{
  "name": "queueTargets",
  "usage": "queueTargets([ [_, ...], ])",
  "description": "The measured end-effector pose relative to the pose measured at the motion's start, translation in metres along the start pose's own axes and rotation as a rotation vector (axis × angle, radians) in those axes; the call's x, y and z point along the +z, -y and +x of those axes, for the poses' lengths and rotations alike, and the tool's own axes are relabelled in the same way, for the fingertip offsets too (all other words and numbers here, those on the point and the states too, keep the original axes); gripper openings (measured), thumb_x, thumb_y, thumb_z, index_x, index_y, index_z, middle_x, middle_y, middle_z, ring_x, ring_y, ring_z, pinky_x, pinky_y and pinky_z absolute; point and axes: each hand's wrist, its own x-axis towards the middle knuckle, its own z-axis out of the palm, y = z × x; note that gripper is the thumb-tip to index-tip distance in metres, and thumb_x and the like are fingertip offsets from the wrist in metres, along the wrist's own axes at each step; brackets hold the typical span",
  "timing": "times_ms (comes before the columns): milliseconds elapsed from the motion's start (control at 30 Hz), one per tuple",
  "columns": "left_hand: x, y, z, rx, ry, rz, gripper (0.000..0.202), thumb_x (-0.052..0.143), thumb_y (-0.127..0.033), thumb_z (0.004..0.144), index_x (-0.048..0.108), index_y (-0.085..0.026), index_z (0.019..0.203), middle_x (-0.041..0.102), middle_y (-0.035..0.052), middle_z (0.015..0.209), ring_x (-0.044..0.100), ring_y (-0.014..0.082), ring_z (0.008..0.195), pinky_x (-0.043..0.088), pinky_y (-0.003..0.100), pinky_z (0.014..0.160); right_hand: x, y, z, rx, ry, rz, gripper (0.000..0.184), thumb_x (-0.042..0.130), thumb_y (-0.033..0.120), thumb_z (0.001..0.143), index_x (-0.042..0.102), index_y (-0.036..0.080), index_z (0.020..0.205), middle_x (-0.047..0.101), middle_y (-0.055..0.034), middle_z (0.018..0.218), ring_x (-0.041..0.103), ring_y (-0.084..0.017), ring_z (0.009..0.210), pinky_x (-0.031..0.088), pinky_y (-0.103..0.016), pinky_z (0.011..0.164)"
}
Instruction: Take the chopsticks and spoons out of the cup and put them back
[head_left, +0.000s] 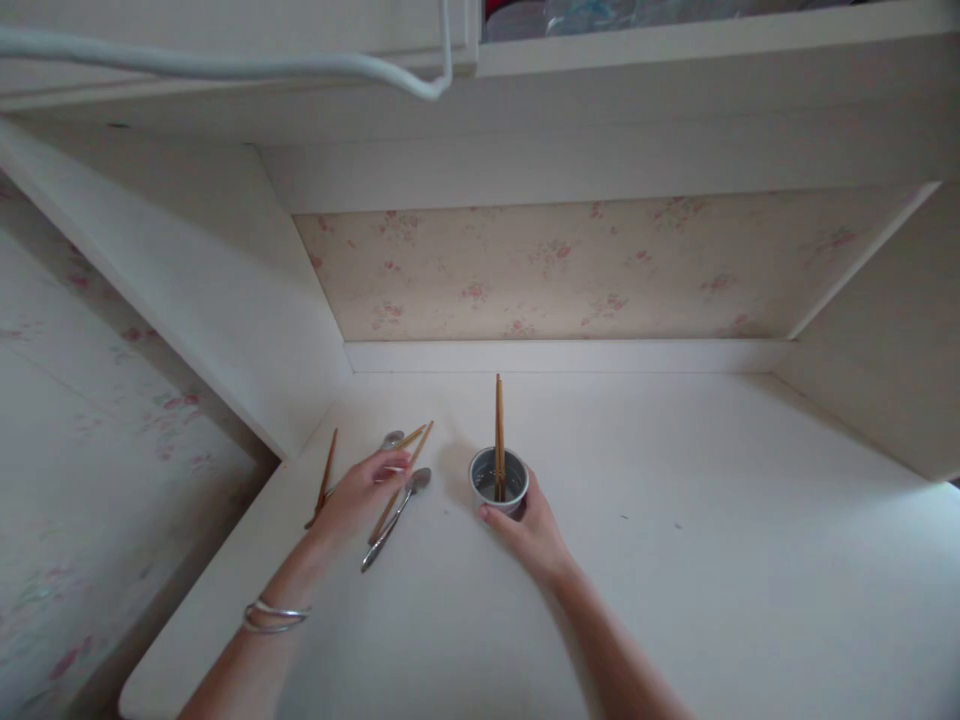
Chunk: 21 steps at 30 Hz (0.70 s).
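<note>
My right hand is wrapped around the near right side of a small grey metal cup. A pair of brown chopsticks stands upright in that cup. To the left, my left hand is over a loose group of utensils, its fingertips closed at a light wooden chopstick. A metal spoon lies just right of this hand, beside the chopstick. Another spoon is partly hidden behind the fingers, next to a second light chopstick. Left of the hand lies a darker brown chopstick, its lower part near my wrist.
All of this is on a white tabletop between side panels, under a white shelf. A white curved bar crosses the upper left. Floral wallpaper covers the back wall. Silver bracelets circle my left wrist.
</note>
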Motion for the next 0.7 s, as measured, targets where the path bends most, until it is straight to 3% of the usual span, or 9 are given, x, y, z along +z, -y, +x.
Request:
queueTargets([
  [100, -0.05, 0.024, 0.018, -0.077, -0.208, 0.313, 0.041, 0.056, -0.05, 0.078, 0.066, -0.018, 0.101, 0.071, 0.0067, 0.102, 0.066, 0.0253, 0.097, 0.048, 0.034, 0.088, 0.0, -0.002, 0.001, 0.01, 0.002, -0.023, 0.073, 0.08, 0.038, 0.07, 0.047, 0.025, 0.133, 0.062, -0.0079, 0.127, 0.057, -0.028, 0.118, 0.043, -0.048, 0.104],
  [233, -0.088, 0.063, 0.037, -0.12, -0.207, 0.58, 0.042, 0.048, -0.048, 0.079, 0.063, -0.016, 0.102, 0.071, 0.0089, 0.102, 0.067, 0.0253, 0.096, 0.048, 0.031, 0.084, 0.0, -0.002, 0.001, 0.002, 0.004, -0.023, 0.075, 0.081, 0.038, 0.068, 0.046, 0.025, 0.134, 0.061, -0.0085, 0.129, 0.057, -0.028, 0.119, 0.042, -0.048, 0.105],
  [367, -0.1, 0.088, 0.044, -0.238, -0.13, 0.843, 0.047, 0.045, -0.054, 0.078, 0.064, -0.014, 0.096, 0.072, 0.0149, 0.095, 0.067, 0.0312, 0.093, 0.048, 0.033, 0.075, 0.0, -0.001, 0.0, -0.013, -0.008, -0.025, 0.074, 0.08, 0.038, 0.068, 0.048, 0.024, 0.133, 0.062, -0.0092, 0.126, 0.058, -0.028, 0.117, 0.043, -0.048, 0.103],
  [467, -0.101, 0.096, 0.045, -0.265, -0.084, 0.89, 0.045, 0.044, -0.052, 0.078, 0.065, -0.015, 0.092, 0.072, 0.0167, 0.092, 0.067, 0.0329, 0.091, 0.047, 0.035, 0.073, 0.0, -0.001, 0.0, -0.025, -0.005, -0.026, 0.074, 0.08, 0.038, 0.068, 0.048, 0.023, 0.133, 0.062, -0.009, 0.126, 0.058, -0.028, 0.117, 0.043, -0.047, 0.103],
  [600, -0.104, 0.096, 0.047, -0.253, -0.081, 0.867, 0.036, 0.047, -0.046, 0.074, 0.067, -0.016, 0.081, 0.073, 0.0165, 0.09, 0.068, 0.0337, 0.09, 0.048, 0.036, 0.073, -0.001, 0.0, 0.0, -0.029, -0.001, -0.024, 0.073, 0.08, 0.038, 0.068, 0.048, 0.024, 0.132, 0.061, -0.0088, 0.127, 0.057, -0.028, 0.118, 0.043, -0.048, 0.103],
  [700, -0.111, 0.082, 0.051, -0.251, -0.104, 0.859, 0.035, 0.046, -0.043, 0.074, 0.068, -0.016, 0.079, 0.073, 0.0173, 0.091, 0.067, 0.0357, 0.092, 0.048, 0.038, 0.075, -0.001, 0.002, 0.0, -0.03, 0.004, -0.034, 0.072, 0.08, 0.036, 0.069, 0.048, 0.025, 0.132, 0.062, -0.0079, 0.127, 0.057, -0.028, 0.118, 0.042, -0.047, 0.104],
])
